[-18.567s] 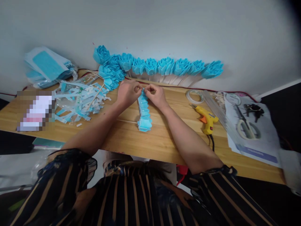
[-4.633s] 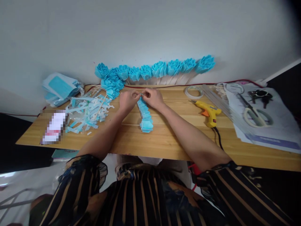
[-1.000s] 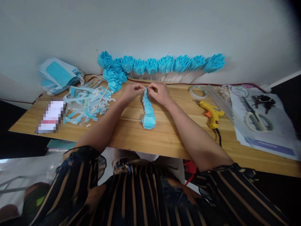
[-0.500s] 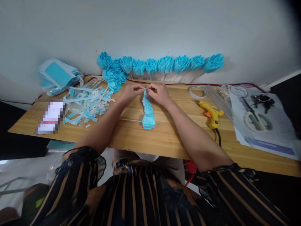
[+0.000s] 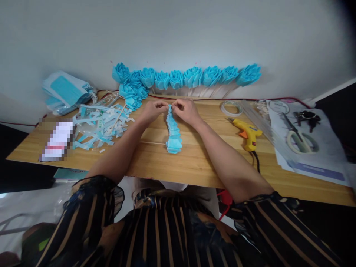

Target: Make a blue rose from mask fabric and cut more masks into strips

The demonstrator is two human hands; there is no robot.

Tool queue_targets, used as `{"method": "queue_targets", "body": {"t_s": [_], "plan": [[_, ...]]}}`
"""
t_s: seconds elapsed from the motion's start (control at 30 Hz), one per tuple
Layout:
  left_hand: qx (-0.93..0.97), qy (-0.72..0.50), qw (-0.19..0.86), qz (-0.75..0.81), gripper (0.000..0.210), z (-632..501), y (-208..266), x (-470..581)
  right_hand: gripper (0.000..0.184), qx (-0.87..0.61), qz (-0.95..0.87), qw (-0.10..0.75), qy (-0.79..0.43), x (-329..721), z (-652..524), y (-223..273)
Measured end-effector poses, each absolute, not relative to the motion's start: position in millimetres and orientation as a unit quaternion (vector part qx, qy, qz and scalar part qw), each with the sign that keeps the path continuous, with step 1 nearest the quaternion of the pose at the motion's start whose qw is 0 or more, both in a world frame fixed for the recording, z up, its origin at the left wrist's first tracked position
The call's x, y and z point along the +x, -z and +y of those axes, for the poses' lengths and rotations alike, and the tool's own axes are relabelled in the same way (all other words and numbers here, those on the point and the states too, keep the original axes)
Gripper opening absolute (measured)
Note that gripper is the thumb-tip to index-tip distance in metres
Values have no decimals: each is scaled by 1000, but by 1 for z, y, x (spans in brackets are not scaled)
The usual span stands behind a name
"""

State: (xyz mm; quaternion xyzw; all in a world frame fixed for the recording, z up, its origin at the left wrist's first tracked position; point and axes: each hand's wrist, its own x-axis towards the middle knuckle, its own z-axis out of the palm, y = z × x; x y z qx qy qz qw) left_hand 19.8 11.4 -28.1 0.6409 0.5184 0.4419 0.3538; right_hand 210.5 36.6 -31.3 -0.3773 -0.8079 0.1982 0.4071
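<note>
While the pleated blue strip runs lengthwise toward you, your left hand and right hand pinch its far tip between fingers.

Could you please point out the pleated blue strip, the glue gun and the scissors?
Pleated blue strip [image 5: 174,130]: head view, middle folds.
Glue gun [image 5: 248,132]: head view, yellow body.
Scissors [image 5: 305,143]: head view, pale handle.

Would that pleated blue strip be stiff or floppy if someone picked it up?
The pleated blue strip would probably flop, since its folds look thin and loosely layered. It is likely light, showing no thick or solid core. Its ruffled edges might crease if squeezed.
</note>
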Motion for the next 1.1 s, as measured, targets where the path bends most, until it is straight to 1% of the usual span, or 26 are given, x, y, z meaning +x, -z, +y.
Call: {"method": "queue_targets", "body": {"t_s": [0.13, 0.4, 0.47, 0.6, 0.7, 0.8, 0.9, 1.0, 1.1], "plan": [[634, -435, 341, 541, 18, 14, 30, 16, 14, -401, -774, 436, -225, 216, 39, 34], [653, -366, 271, 605, 26, 17, 40, 7, 16, -469, -696, 476, -262, 225, 49, 40], [661, -364, 247, 607, 30, 19, 42, 6, 17, -461, -689, 484, -281, 226, 50, 41], [661, -392, 164, 618, 44, 22, 41, 8, 19, -423, -701, 481, -313, 224, 47, 41], [682, -415, 138, 587, 38, 19, 37, 14, 20, -393, -724, 466, -324, 220, 42, 40], [711, -411, 166, 546, 30, 14, 35, 21, 20, -370, -746, 445, -329, 215, 37, 39], [711, -405, 195, 541, 23, 12, 34, 24, 21, -356, -758, 436, -329, 212, 35, 39], [700, -401, 201, 556, 17, 14, 34, 23, 21, -355, -754, 439, -336, 211, 37, 41], [689, -404, 202, 566, 17, 15, 35, 21, 23, -372, -727, 462, -347, 214, 41, 44]]}}
